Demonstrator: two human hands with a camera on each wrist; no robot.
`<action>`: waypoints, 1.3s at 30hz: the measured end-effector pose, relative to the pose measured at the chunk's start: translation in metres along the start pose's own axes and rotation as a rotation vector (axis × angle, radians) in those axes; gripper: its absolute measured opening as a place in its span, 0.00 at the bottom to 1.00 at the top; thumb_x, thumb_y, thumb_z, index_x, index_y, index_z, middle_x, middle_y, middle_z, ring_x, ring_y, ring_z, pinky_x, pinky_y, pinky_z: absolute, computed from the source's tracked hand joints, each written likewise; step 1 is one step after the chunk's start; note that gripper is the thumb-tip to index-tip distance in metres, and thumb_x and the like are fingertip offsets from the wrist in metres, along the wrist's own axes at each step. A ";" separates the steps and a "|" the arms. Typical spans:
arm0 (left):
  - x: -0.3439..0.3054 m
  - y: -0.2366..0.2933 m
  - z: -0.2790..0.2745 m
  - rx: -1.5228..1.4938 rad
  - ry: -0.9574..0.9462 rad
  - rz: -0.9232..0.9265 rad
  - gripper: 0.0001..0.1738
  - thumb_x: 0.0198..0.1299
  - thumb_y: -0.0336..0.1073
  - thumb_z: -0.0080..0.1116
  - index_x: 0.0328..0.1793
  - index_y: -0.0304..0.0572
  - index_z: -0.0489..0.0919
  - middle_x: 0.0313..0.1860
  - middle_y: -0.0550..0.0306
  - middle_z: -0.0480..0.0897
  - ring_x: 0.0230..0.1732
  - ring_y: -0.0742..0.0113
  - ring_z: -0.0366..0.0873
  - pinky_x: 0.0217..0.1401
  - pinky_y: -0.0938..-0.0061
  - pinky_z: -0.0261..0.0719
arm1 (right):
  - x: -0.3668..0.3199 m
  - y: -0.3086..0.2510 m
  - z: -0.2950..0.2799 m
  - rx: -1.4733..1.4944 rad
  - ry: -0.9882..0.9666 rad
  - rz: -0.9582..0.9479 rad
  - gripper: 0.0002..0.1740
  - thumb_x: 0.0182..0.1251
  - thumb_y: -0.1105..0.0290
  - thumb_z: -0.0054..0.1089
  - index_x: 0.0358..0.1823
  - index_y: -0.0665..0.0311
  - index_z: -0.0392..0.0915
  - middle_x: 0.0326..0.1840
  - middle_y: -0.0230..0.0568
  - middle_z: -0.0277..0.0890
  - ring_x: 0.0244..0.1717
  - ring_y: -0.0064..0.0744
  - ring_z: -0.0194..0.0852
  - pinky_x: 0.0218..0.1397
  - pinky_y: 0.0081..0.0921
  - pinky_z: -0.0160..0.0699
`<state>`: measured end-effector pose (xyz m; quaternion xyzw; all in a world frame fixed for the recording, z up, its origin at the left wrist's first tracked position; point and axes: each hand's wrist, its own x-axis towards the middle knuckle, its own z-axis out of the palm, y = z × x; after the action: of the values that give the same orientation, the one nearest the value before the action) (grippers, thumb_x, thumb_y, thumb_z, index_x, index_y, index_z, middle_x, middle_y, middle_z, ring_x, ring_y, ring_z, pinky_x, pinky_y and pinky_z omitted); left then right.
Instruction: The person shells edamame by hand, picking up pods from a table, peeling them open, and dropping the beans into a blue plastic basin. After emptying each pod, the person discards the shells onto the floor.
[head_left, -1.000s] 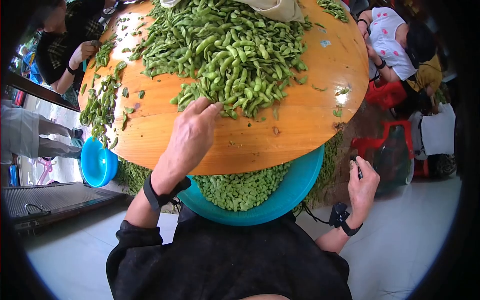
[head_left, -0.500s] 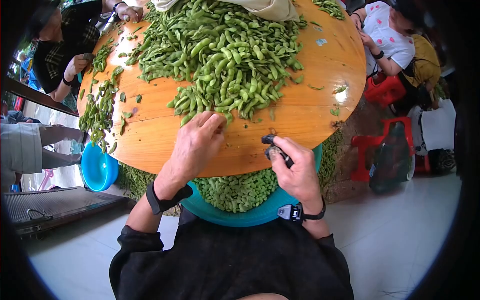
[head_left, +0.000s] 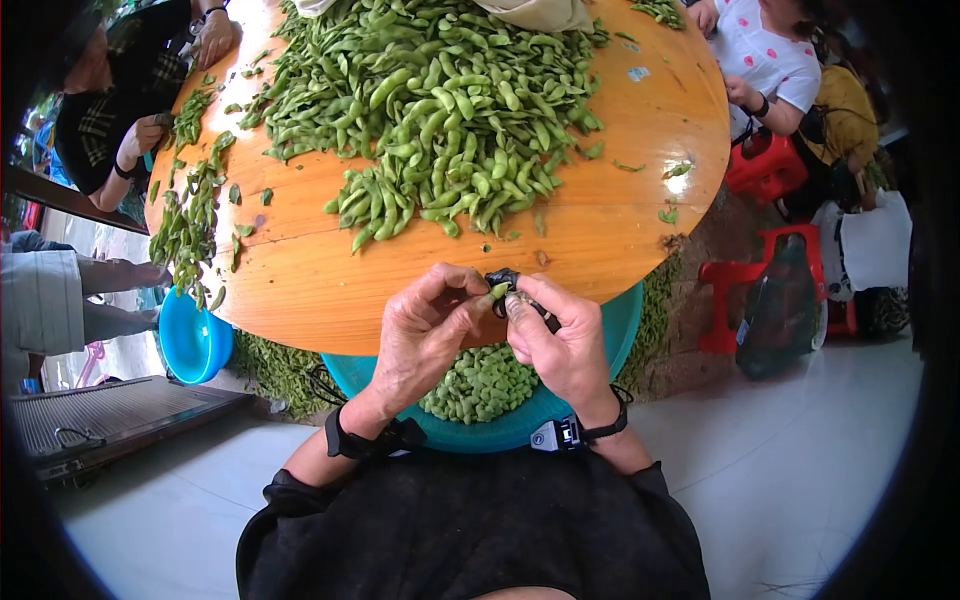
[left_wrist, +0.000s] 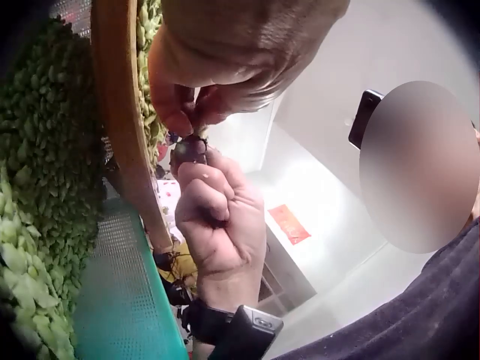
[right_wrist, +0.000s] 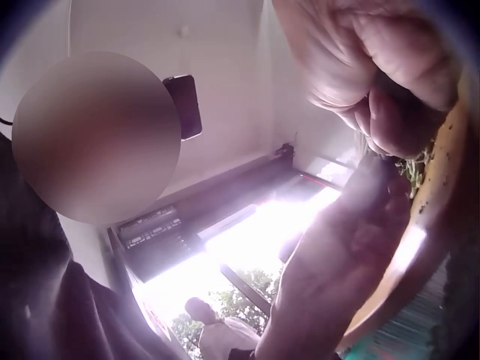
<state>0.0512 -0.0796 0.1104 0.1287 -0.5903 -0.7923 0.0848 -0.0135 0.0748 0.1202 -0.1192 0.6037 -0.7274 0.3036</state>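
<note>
Over the table's near edge in the head view, my left hand (head_left: 425,330) pinches a green soybean pod (head_left: 498,291) between thumb and forefinger. My right hand (head_left: 565,340) meets it there, thumb and forefinger closing on the pod's other end. Black coverings (head_left: 502,277) show at the right fingertips; a dark rounded tip (left_wrist: 190,150) also appears in the left wrist view. Below both hands, a teal basin (head_left: 628,325) holds many shelled green beans (head_left: 480,385). A big heap of soybean pods (head_left: 440,120) lies farther up the wooden table (head_left: 640,200).
Loose pods (head_left: 190,220) lie along the table's left side. A blue basin (head_left: 195,340) stands on the floor at left, near a dark ridged panel (head_left: 120,415). Red stools (head_left: 765,170) and seated people are at right; another person (head_left: 110,120) sits at upper left.
My left hand has drawn back from the heap towards me with a pod. My right hand has come in from the far right to meet it over the table's edge.
</note>
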 end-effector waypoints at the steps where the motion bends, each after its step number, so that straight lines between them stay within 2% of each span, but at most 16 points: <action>1: 0.000 0.000 0.002 0.001 -0.002 -0.002 0.06 0.66 0.21 0.60 0.47 0.34 0.77 0.36 0.61 0.82 0.35 0.78 0.79 0.40 0.81 0.78 | 0.001 0.005 0.002 -0.087 0.041 -0.100 0.12 0.73 0.77 0.56 0.53 0.77 0.78 0.33 0.31 0.72 0.25 0.14 0.69 0.24 0.17 0.67; 2: 0.000 0.001 0.003 -0.020 0.002 -0.023 0.06 0.66 0.21 0.60 0.46 0.35 0.77 0.34 0.61 0.82 0.35 0.77 0.79 0.40 0.81 0.78 | 0.001 0.007 0.002 -0.174 0.082 -0.200 0.11 0.72 0.78 0.57 0.51 0.77 0.79 0.32 0.33 0.72 0.25 0.15 0.70 0.25 0.18 0.68; 10: -0.002 -0.003 0.001 0.142 0.032 0.070 0.06 0.65 0.21 0.60 0.44 0.36 0.76 0.32 0.60 0.81 0.31 0.77 0.78 0.33 0.81 0.76 | 0.000 0.003 -0.004 -0.175 -0.003 -0.173 0.11 0.70 0.79 0.57 0.50 0.78 0.78 0.32 0.34 0.69 0.25 0.18 0.70 0.25 0.20 0.69; 12: -0.002 -0.004 -0.004 -0.042 -0.021 -0.074 0.06 0.65 0.22 0.62 0.42 0.37 0.75 0.31 0.62 0.80 0.29 0.80 0.76 0.29 0.83 0.72 | 0.001 0.001 -0.008 -0.238 -0.023 -0.199 0.11 0.71 0.79 0.57 0.51 0.78 0.78 0.33 0.33 0.69 0.24 0.17 0.69 0.24 0.19 0.68; 13: -0.001 -0.002 -0.004 -0.042 -0.023 -0.076 0.06 0.65 0.22 0.62 0.42 0.37 0.75 0.31 0.62 0.80 0.29 0.80 0.76 0.29 0.83 0.72 | 0.001 -0.003 -0.010 -0.078 -0.085 -0.150 0.11 0.71 0.80 0.57 0.51 0.78 0.78 0.34 0.33 0.69 0.24 0.17 0.68 0.24 0.18 0.66; 15: -0.001 0.004 -0.004 -0.438 -0.067 -0.320 0.07 0.65 0.23 0.62 0.42 0.39 0.75 0.30 0.61 0.79 0.26 0.75 0.73 0.26 0.83 0.67 | 0.001 -0.003 -0.015 0.081 -0.145 -0.098 0.11 0.71 0.80 0.56 0.52 0.78 0.77 0.35 0.32 0.68 0.24 0.16 0.68 0.23 0.18 0.65; 17: 0.002 -0.004 -0.007 -0.580 -0.151 -0.324 0.07 0.65 0.23 0.61 0.43 0.40 0.74 0.30 0.60 0.79 0.25 0.74 0.72 0.26 0.82 0.66 | 0.004 0.004 -0.020 0.307 -0.229 -0.019 0.10 0.72 0.80 0.55 0.51 0.78 0.78 0.36 0.31 0.68 0.23 0.16 0.67 0.22 0.17 0.63; 20: 0.004 -0.005 -0.005 -0.749 -0.225 -0.320 0.07 0.66 0.23 0.59 0.47 0.39 0.74 0.30 0.58 0.78 0.24 0.70 0.71 0.24 0.79 0.63 | 0.004 -0.002 -0.014 0.100 -0.179 -0.122 0.10 0.71 0.79 0.55 0.50 0.77 0.78 0.34 0.33 0.69 0.23 0.18 0.68 0.24 0.18 0.66; 23: 0.003 0.004 0.001 -0.646 -0.115 -0.301 0.11 0.65 0.23 0.61 0.51 0.37 0.75 0.30 0.59 0.77 0.25 0.72 0.72 0.25 0.81 0.66 | 0.004 -0.002 -0.011 -0.238 -0.073 -0.237 0.09 0.70 0.78 0.57 0.48 0.76 0.78 0.32 0.36 0.71 0.24 0.20 0.71 0.26 0.20 0.69; 25: 0.000 0.002 -0.001 -0.179 -0.130 -0.174 0.13 0.65 0.23 0.62 0.54 0.33 0.75 0.34 0.56 0.81 0.29 0.72 0.78 0.29 0.79 0.76 | 0.001 -0.002 -0.009 -0.266 -0.055 -0.210 0.09 0.68 0.78 0.57 0.47 0.76 0.78 0.30 0.37 0.72 0.24 0.21 0.72 0.27 0.21 0.70; 26: -0.002 0.003 -0.001 -0.178 -0.123 -0.170 0.13 0.65 0.23 0.62 0.54 0.33 0.75 0.34 0.56 0.81 0.29 0.72 0.78 0.29 0.79 0.76 | -0.001 -0.002 -0.008 -0.290 -0.037 -0.177 0.09 0.67 0.78 0.58 0.46 0.76 0.79 0.29 0.39 0.73 0.25 0.22 0.74 0.28 0.22 0.72; 29: -0.007 0.006 0.003 0.474 -0.121 0.074 0.14 0.66 0.23 0.59 0.56 0.27 0.75 0.46 0.43 0.84 0.38 0.66 0.85 0.39 0.71 0.84 | -0.004 -0.007 -0.002 -0.483 0.009 -0.275 0.09 0.63 0.80 0.59 0.44 0.76 0.79 0.29 0.45 0.73 0.27 0.34 0.76 0.28 0.26 0.72; 32: -0.006 -0.001 0.003 0.608 -0.102 0.269 0.15 0.65 0.20 0.56 0.58 0.26 0.75 0.45 0.44 0.84 0.38 0.66 0.85 0.39 0.69 0.83 | -0.006 -0.004 0.009 -0.718 0.102 -0.468 0.10 0.61 0.81 0.60 0.45 0.74 0.78 0.32 0.47 0.72 0.28 0.44 0.77 0.29 0.31 0.74; 34: -0.005 0.000 0.003 0.631 -0.099 0.266 0.17 0.64 0.18 0.55 0.59 0.28 0.75 0.44 0.43 0.83 0.39 0.61 0.85 0.40 0.67 0.83 | -0.006 -0.001 0.015 -0.797 0.158 -0.576 0.11 0.61 0.81 0.60 0.45 0.73 0.78 0.33 0.48 0.72 0.28 0.47 0.76 0.30 0.33 0.74; 36: -0.005 0.001 0.004 0.392 -0.114 0.016 0.20 0.65 0.18 0.52 0.64 0.32 0.74 0.40 0.51 0.83 0.36 0.70 0.81 0.41 0.75 0.80 | -0.007 0.001 0.018 -0.891 0.205 -0.646 0.12 0.60 0.83 0.60 0.46 0.71 0.78 0.34 0.47 0.71 0.28 0.47 0.76 0.31 0.37 0.75; 39: -0.013 -0.002 0.007 0.139 -0.229 -0.048 0.24 0.64 0.17 0.52 0.67 0.33 0.73 0.41 0.51 0.84 0.42 0.66 0.83 0.49 0.75 0.81 | -0.011 -0.010 0.000 -0.925 0.237 -0.642 0.12 0.59 0.84 0.59 0.45 0.71 0.78 0.32 0.47 0.70 0.27 0.45 0.75 0.29 0.34 0.74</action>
<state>0.0615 -0.0694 0.1119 0.0570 -0.6464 -0.7608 -0.0112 -0.0078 0.0817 0.1319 -0.3344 0.8227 -0.4516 -0.0858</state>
